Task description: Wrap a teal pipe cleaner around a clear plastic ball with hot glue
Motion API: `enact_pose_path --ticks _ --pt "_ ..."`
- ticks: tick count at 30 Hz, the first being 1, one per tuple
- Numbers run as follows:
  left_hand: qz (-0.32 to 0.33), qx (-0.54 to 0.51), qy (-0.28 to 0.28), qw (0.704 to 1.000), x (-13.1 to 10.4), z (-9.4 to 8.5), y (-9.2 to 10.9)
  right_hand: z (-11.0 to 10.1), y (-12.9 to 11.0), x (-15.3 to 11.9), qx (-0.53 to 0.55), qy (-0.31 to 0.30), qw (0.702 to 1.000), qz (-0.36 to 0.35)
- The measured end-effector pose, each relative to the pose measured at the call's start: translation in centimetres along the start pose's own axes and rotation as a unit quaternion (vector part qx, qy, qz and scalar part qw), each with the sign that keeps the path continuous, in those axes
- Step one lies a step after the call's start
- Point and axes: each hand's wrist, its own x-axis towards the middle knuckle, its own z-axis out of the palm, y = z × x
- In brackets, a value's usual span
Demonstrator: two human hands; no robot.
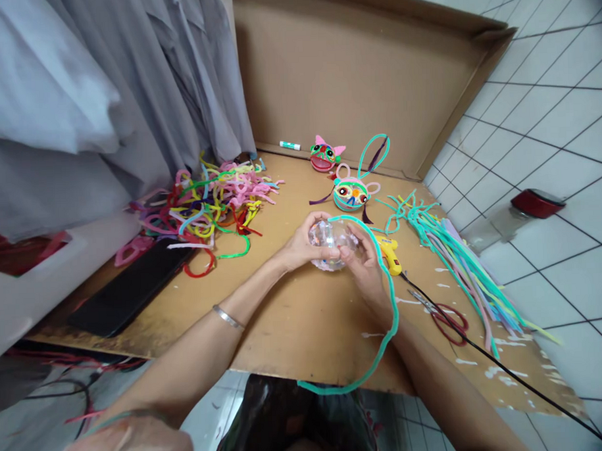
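Between my two hands is a clear, rounded plastic piece [325, 238], held just above the middle of the table. My left hand [301, 242] is closed around its left side, thumb across the front. On the right side my right hand [364, 256] grips it with thumb and fingers. A long turquoise pipe cleaner [393, 294] runs from the top of the plastic piece, over my right hand and wrist, and curves down past the table's front edge. How it is fixed at the top I cannot tell. A yellow glue gun [391, 255] lies right beside my right hand.
Two decorated animal-face ornaments [350, 192] stand behind my hands, near a glue stick [290, 145]. Tangled pipe cleaners [216, 195] and a black phone-like slab [130, 287] lie left. Right are straight pipe cleaners [453, 259], red-handled scissors [450, 324], a cable and a red-lidded jar [532, 204].
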Motion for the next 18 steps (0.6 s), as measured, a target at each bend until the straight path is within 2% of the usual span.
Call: enact_pose_path --ticks 6,14,18 --pt "0.011 0.023 0.011 1.0 -0.13 -0.13 -0.23 -0.44 0.2 0.19 0.014 -0.045 0.999 0.015" --pt "0.014 -0.029 0.003 0.999 0.01 -0.11 -0.45 -0.78 0.28 0.63 0.076 -0.062 0.994 0.052" --pt "0.01 -0.03 0.0 0.999 0.01 -0.17 -0.54 -0.89 0.51 0.87 0.093 -0.072 0.992 0.049"
